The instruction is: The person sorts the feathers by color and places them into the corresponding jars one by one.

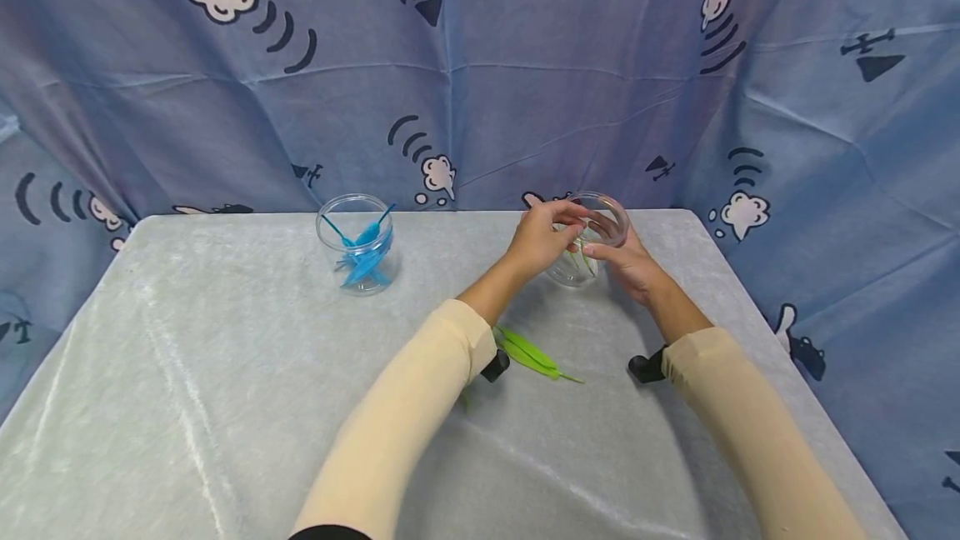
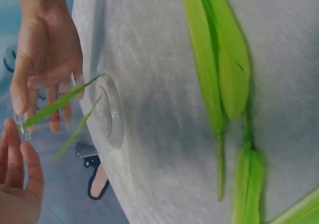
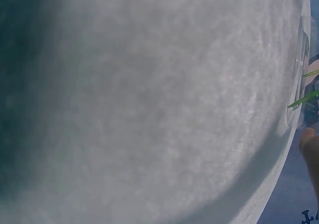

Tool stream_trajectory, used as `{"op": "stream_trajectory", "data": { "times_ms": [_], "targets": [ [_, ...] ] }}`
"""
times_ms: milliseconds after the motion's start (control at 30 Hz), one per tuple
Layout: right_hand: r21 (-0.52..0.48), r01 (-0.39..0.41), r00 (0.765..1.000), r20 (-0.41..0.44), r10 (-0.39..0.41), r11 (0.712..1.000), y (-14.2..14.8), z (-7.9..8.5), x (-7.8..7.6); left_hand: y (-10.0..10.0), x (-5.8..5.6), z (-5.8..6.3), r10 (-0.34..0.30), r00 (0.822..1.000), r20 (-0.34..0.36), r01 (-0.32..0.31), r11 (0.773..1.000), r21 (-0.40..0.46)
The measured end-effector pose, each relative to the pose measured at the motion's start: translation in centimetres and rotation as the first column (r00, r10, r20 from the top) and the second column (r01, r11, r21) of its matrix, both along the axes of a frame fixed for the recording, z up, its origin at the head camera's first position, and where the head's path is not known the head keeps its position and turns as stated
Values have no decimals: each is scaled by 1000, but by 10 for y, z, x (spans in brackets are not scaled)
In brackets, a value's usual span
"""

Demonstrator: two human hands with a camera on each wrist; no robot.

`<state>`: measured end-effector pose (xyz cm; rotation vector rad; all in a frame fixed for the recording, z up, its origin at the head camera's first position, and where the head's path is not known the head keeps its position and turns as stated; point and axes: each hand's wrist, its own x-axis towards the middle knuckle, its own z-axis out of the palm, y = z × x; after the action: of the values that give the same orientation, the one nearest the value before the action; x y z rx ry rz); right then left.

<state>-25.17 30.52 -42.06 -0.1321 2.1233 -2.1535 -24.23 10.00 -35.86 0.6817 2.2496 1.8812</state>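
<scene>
My right hand (image 1: pixel 637 267) holds a clear glass jar (image 1: pixel 576 275) from its right side, thumb in front and fingers behind the wall. Over the jar's mouth is my left hand (image 1: pixel 542 236), its fingertips right at the rim. In the left wrist view, the left fingers (image 2: pixel 33 169) stand slightly apart near the upper end of a green feather (image 2: pixel 62 100). A second green feather (image 2: pixel 77 130) leans inside the same jar. On the table, below my left forearm, lies another green feather (image 1: pixel 531 354).
A second glass jar (image 1: pixel 356 205) with several blue feathers (image 1: pixel 365 261) stands at the back left. More green feathers (image 2: pixel 247 184) lie near my left wrist. Grey cloth covers the table (image 1: pixel 225 373), and a blue printed curtain (image 1: pixel 517 123) hangs behind it.
</scene>
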Motion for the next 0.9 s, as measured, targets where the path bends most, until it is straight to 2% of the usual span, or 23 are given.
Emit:
{"op": "stream_trajectory", "data": {
  "times_ms": [100,233,433,667,767,900],
  "targets": [
    [2,2,1000,1,-2,1000,-1,0,0,-6,0,-1,-52,999,13,51,998,29],
    [11,9,1000,3,-9,1000,-2,2,0,-20,0,0,-104,995,-10,104,994,17],
    [15,25,1000,16,-25,1000,-4,5,0,-49,0,-2,-164,986,-19,161,982,-103],
    [4,32,999,27,-32,999,-3,6,1,-86,1,-9,-269,963,-22,255,933,-253],
    [-3,26,999,25,-26,1000,-2,5,2,-103,-1,-18,-273,962,17,268,924,-274],
    [4,22,999,30,-22,1000,-1,4,2,-122,-4,-29,-240,968,70,250,919,-305]
  ]
}}
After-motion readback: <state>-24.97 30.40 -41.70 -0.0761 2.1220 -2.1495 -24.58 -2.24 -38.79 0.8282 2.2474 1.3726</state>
